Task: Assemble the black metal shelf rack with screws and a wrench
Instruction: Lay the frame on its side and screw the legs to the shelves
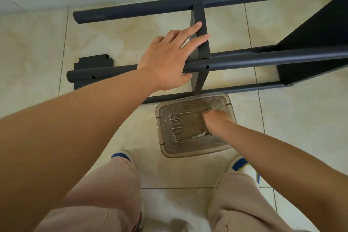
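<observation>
A clear plastic tray (194,125) is sitting on the tile floor (291,118) between the person's feet and the rack (244,58), its far rim just under the rack's nearest low tube (235,89). Inside it, screws (177,118) are lying loose toward the left wall, three small nuts (175,137) are lining up near the left front corner, and a flat wrench (201,136) is resting toward the front, partly under the right wrist. The right hand (216,118) is reaching down into the tray with its fingers bunched and curled at the far right part, seemingly pinching a screw (208,110) whose tip is poking out; the grip itself is hard to make out. The rack is lying on its side, its long round tubes running left to right across the floor and a black shelf (310,47) standing fixed at the right. The left hand (167,56) is resting over the raised front tube (235,62), thumb hooking underneath, fingers straight and spread onto a thin shelf panel (202,43) standing edge-on between the tubes. Another loose panel (94,68) is lying flat under the tube ends at the left. The far tube (150,11) is lying close along the wall base. Bare tile is stretching open to the left of the tube ends and to the right of the tray, while the person's knees and shoes (122,156) are crowding the near side.
</observation>
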